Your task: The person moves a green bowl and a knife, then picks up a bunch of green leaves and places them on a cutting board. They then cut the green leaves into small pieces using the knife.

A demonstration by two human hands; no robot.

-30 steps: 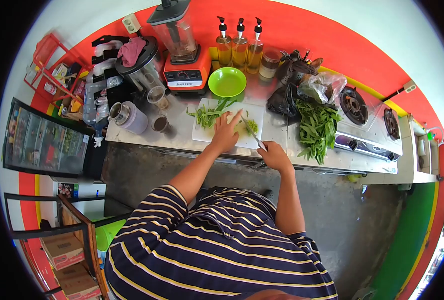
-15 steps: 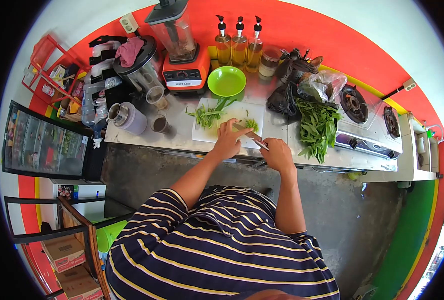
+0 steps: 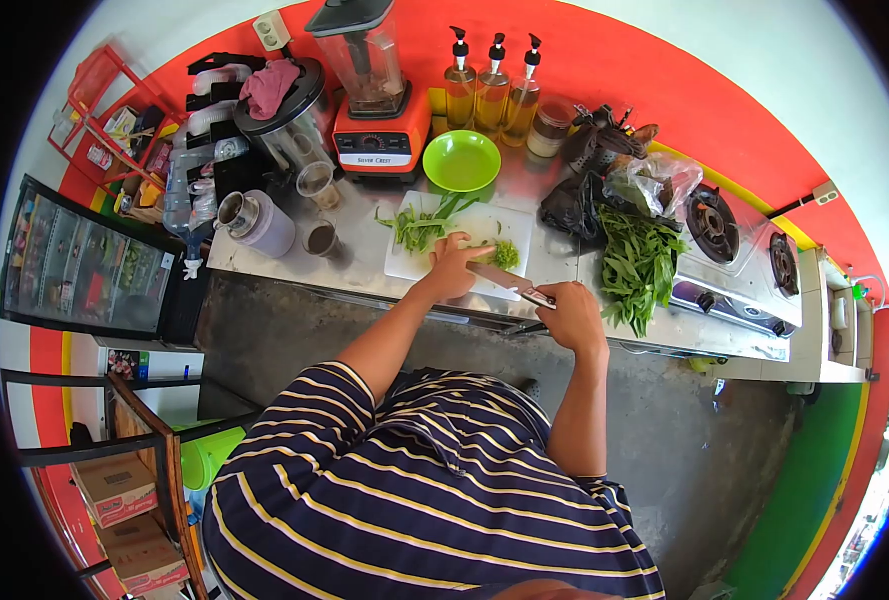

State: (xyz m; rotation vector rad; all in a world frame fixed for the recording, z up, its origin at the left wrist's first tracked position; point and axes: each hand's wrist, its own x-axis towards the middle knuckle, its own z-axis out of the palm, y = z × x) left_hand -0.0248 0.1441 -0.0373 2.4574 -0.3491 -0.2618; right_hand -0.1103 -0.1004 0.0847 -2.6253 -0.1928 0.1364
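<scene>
My right hand (image 3: pixel 573 315) is closed round the handle of a knife (image 3: pixel 505 280), whose blade lies over the front edge of a white cutting board (image 3: pixel 405 264). My left hand (image 3: pixel 451 268) rests on the board beside the blade, its fingers closed together over something I cannot make out. Finely chopped greens (image 3: pixel 505 255) sit just right of my left fingers. Longer cut green leaves (image 3: pixel 417 228) lie on the board's left part. Behind the board stands a green bowl (image 3: pixel 462 161).
A leafy green bunch (image 3: pixel 637 268) lies right of the board, near a black bag (image 3: pixel 573 208) and a gas stove (image 3: pixel 730 270). Two cups, a flask (image 3: pixel 257 225), a blender (image 3: pixel 377 140) and pump bottles (image 3: pixel 491 95) stand left and behind.
The knife has moved back from the chopped greens toward the board's front edge, and my right hand has shifted slightly right. The whole view has tilted a little.
</scene>
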